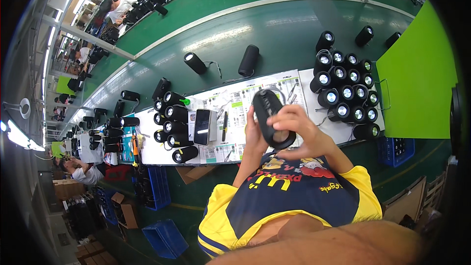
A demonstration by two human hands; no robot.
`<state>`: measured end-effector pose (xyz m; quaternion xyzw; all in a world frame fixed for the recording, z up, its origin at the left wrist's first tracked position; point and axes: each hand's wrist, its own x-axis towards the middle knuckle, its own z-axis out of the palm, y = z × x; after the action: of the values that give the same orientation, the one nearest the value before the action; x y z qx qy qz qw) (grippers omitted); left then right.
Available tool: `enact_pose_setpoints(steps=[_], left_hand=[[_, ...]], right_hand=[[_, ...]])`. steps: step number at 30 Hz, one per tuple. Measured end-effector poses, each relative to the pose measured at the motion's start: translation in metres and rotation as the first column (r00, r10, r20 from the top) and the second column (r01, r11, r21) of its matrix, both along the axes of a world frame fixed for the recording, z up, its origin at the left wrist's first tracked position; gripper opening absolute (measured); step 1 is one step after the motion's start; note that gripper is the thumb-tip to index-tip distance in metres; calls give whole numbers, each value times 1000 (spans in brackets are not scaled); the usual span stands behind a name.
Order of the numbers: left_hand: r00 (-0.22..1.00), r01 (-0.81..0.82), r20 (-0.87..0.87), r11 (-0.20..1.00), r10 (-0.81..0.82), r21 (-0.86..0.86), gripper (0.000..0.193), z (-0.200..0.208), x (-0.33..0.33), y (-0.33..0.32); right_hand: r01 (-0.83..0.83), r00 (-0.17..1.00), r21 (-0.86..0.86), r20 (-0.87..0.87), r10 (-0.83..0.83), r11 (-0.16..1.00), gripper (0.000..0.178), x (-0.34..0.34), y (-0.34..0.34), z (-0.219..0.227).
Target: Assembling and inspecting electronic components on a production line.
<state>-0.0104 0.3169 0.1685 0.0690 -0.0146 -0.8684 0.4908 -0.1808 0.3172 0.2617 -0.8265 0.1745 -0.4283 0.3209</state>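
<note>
A black cylindrical speaker [265, 109] is tilted between my two hands, just above the near edge of the bench. My left hand [254, 133] is closed round its left side. From the right, my right hand [305, 130] grips its lower part, with fingers on the casing and the thumb near the bottom end. A thin grey cord loop shows at the speaker's upper end. Under my hands lie printed sheets [234, 102] with pictures. To their left are a dark pen [225, 126] and a smartphone [202, 126] resting on a white box.
Several upright speakers [347, 92] crowd the bench on the right, beside a bright green panel [417, 71]. More lie stacked at left [175, 126]. Two speakers, one a black cylinder [249, 61], rest on the green belt beyond. Blue crates [166, 238] stand on the floor. Other people work at far left.
</note>
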Motion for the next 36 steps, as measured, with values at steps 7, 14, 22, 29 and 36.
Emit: enact_pose_setpoints(steps=[7, 14, 22, 29, 36], left_hand=[[562, -169, 676, 867, 476, -469, 91, 2, -2, 14], [416, 132, 765, 800, 492, -586, 83, -17, 14, -1], [-344, 720, 756, 673, 558, -169, 70, -57, 48, -29], [-428, 710, 876, 682, 220, 175, 70, -110, 62, -73], [-597, 500, 562, 813, 573, -299, 76, -149, 23, -205]], right_hand=[[180, 983, 530, -129, -131, 829, 88, 5, 4, -36], [230, 972, 563, -172, -159, 794, 85, 15, -24, -62], [376, 899, 517, -403, -169, 769, 82, -1, -133, -165], [884, 451, 281, -294, -843, 375, 73, -26, -269, -223], [932, 317, 330, -540, -779, 150, 77, -26, -303, -227]])
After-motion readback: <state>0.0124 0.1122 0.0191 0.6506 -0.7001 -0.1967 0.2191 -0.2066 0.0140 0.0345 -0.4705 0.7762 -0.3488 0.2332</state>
